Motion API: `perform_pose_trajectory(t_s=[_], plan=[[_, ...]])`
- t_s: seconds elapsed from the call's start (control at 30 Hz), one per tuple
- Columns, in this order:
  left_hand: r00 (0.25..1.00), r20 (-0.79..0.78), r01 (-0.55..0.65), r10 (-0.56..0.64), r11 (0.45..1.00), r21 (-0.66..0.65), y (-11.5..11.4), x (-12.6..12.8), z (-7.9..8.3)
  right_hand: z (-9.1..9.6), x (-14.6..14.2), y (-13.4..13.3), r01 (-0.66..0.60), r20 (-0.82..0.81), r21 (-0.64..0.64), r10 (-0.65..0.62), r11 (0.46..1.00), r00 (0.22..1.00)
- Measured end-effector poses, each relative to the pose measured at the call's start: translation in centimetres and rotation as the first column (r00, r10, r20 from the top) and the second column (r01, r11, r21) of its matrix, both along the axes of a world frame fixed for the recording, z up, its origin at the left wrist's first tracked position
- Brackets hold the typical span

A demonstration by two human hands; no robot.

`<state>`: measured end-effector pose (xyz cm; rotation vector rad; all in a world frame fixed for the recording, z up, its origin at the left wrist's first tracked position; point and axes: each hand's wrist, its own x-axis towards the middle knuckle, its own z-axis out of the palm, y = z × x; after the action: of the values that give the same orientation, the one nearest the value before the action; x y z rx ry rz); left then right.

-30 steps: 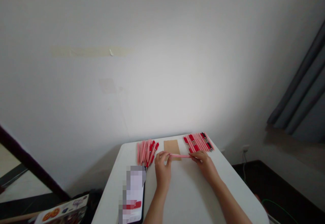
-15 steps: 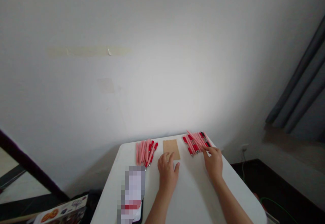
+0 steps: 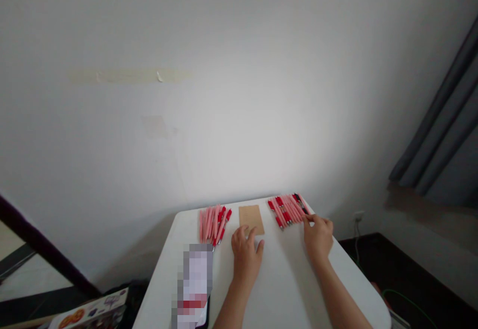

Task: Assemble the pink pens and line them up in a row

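From where I stand, the person sits or stands close up to a white worktop (image 3: 280, 289) pushed against a pale wall (image 3: 261, 95), both arms stretched forward over it. The left hand (image 3: 247, 253) is palm down, its fingers loosely curled and well apart from the thumb, with nothing gripped; the fingertips come over the near edge of a brown card (image 3: 252, 218) that lies flat toward the back. The right hand (image 3: 318, 237) is at the near end of the right-hand row of pens (image 3: 288, 210), thumb and forefinger brought close together by the pens at the outer side. It is too small and dim over there to say whether they are clamped on one or merely resting against it.

That row lies slanting side by side, mostly pink, with some red pens toward its left and a black one (image 3: 300, 203) near its right end. Across the card, the left-hand bundle of pens (image 3: 213, 224) fans out more loosely, pink at the left and red at the right. Just in front of it lies a phone (image 3: 202, 317), most of its screen blurred. A grey curtain (image 3: 444, 135) hangs off to the right.
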<state>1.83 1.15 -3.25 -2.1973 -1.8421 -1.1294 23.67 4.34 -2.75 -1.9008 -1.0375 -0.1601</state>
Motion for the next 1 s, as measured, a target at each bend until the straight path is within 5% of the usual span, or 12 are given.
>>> perform_pose_trajectory(t_s=[0.27,0.67,1.0], plan=[[1.000,0.000,0.004,-0.004,0.999,-0.045,-0.10,0.02,0.27,-0.88,0.38,0.40,-0.079,0.098,-0.068,0.086,0.995,0.991],[1.000,0.001,0.008,-0.008,0.999,-0.049,-0.28,0.08,0.51,-0.83,0.47,0.45,-0.048,0.111,-0.061,0.055,0.997,0.992],[1.000,0.004,0.023,-0.023,0.997,-0.071,-0.35,-0.06,0.65,-0.54,0.66,0.52,0.015,0.120,0.132,-0.031,0.991,0.992]])
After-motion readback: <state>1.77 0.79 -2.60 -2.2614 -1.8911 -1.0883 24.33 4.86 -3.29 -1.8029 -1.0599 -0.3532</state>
